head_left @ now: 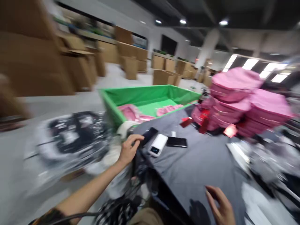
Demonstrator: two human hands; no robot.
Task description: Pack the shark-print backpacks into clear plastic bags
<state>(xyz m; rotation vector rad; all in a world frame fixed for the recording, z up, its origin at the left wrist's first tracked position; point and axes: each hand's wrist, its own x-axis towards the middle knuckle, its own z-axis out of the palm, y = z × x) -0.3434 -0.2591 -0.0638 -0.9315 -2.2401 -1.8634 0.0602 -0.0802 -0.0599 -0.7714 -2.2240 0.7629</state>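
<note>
My left hand [130, 149] is at the left edge of the grey-covered table [201, 168]. Its fingers are loosely bent and apart, with the fingertips by a dark flat object [150, 135] whose kind I cannot make out; contact is unclear. Just right of that object lies a white power bank [158, 145] with a small lit display. A black smartphone [177, 142] rests beside it, a small white piece [173, 134] behind. Over the near right part of the table is my right hand [220, 204], open, thumb and forefinger apart, holding nothing visible.
Behind the table stands a green bin [138, 93] with pink items [133, 112] inside. Pink backpacks [234, 90] are piled at the right, red tags [186, 122] hanging off. Plastic-wrapped bags [77, 134] lie on the left floor. Cardboard boxes [131, 59] fill the background.
</note>
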